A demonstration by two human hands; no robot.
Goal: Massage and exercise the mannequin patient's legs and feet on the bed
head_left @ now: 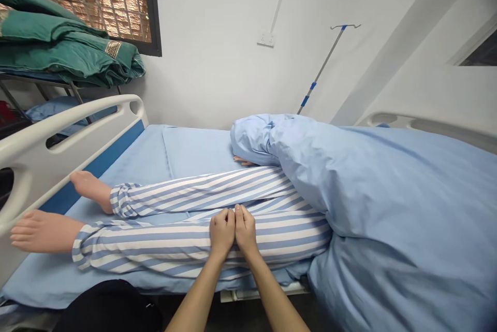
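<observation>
Along the near side of the hospital bed (50, 150), the left hand (222, 231) and right hand (245, 228) rest side by side, loosely curled on the striped trousers (194, 249); whether they grip the cloth cannot be told. The bare feet (44, 231) lie uncovered, with the blue quilt (392, 192) bunched over the figure's upper part at right.

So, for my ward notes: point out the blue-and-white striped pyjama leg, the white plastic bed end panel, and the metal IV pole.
Blue-and-white striped pyjama leg (155, 246): head view, on the shin.
White plastic bed end panel (77, 119): head view, on the top rail.
Metal IV pole (326, 60): head view, on the upper shaft.
</observation>
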